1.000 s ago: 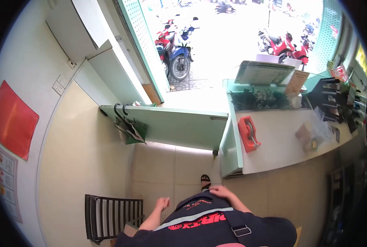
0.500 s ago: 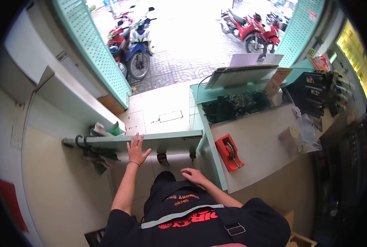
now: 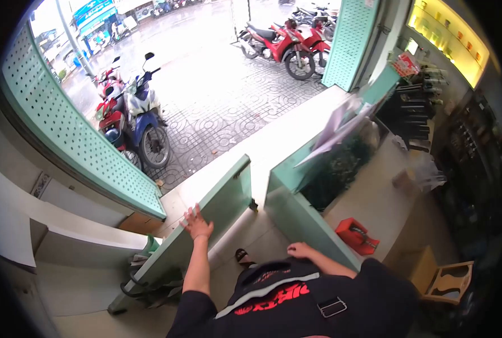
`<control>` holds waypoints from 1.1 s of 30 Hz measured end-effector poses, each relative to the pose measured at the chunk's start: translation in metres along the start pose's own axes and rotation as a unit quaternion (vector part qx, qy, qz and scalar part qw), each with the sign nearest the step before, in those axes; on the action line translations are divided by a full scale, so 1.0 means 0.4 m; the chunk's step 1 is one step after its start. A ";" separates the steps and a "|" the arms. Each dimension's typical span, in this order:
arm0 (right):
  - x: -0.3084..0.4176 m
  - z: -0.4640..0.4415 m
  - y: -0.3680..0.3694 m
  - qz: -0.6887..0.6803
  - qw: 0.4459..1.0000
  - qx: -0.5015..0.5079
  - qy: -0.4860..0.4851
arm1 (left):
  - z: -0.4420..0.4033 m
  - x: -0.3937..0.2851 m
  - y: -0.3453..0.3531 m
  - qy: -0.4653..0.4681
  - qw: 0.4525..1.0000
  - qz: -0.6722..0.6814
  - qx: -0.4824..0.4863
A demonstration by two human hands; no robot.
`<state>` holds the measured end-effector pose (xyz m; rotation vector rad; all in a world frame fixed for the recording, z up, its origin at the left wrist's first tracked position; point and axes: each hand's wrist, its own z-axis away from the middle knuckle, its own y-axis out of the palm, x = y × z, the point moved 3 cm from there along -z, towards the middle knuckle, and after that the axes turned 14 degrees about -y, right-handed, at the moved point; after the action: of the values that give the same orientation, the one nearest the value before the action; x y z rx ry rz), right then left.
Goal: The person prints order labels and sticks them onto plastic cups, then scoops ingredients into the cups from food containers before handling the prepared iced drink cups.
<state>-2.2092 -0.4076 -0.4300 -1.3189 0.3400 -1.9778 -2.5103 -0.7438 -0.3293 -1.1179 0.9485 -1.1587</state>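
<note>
A pale green half-height gate (image 3: 217,200) stands swung outward, with a gap between its free end and the counter (image 3: 313,231). My left hand (image 3: 198,223) lies on the gate's top edge with its fingers spread. Close to the counter's side, in front of my body, my right hand (image 3: 300,249) hangs with its fingers curled; nothing shows in it. Dark umbrella-like handles and bags (image 3: 149,290) hang on the gate near its hinge end. On the counter top sits a red tape dispenser (image 3: 357,235).
Beyond the tiled threshold, parked motorbikes stand at left (image 3: 144,118) and right (image 3: 279,45). Perforated green door panels (image 3: 76,135) flank the opening. A wooden chair (image 3: 448,281) is at lower right. Plants (image 3: 338,172) and a plastic bag (image 3: 428,172) are on the counter.
The gate has swung outward away from the counter, with my left hand now on its top edge. My view has turned right and moved closer to the doorway.
</note>
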 end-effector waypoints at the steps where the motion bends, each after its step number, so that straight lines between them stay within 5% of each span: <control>1: 0.028 -0.083 -0.028 0.010 1.000 -0.015 -0.017 | -0.065 -0.001 -0.015 0.007 1.000 0.008 -0.018; 12: 0.387 -0.469 -0.276 -0.051 0.991 -0.115 -0.056 | -0.596 0.157 -0.031 -0.038 0.998 0.016 -0.038; 17: 0.263 -0.567 -0.202 -0.067 0.994 0.065 -0.049 | -0.709 0.229 -0.033 0.009 0.995 0.011 -0.101; 18: 0.249 -0.599 -0.188 -0.089 0.991 0.075 -0.060 | -0.712 0.231 -0.041 -0.039 0.995 -0.018 -0.093; 23: 0.358 -0.768 -0.500 -0.160 0.970 -0.165 -0.080 | -0.689 0.221 -0.071 -0.049 0.990 -0.082 -0.108; 26: 0.467 -0.835 -0.762 -0.232 0.928 -0.271 -0.110 | -0.724 0.203 -0.059 0.025 0.994 -0.036 -0.100; 29: 0.502 -0.839 -0.910 -0.126 0.870 -0.460 -0.128 | -0.788 0.014 -0.079 0.120 0.991 0.004 -0.053; 33: 0.486 -0.774 -0.948 -0.256 0.850 -0.455 -0.065 | -0.935 -0.364 -0.075 0.323 0.943 0.050 0.058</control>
<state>-2.6830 -0.3271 -0.2149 -2.3191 1.0417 -2.2099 -2.9018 -0.6632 -0.3754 -0.5798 1.3947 -1.5103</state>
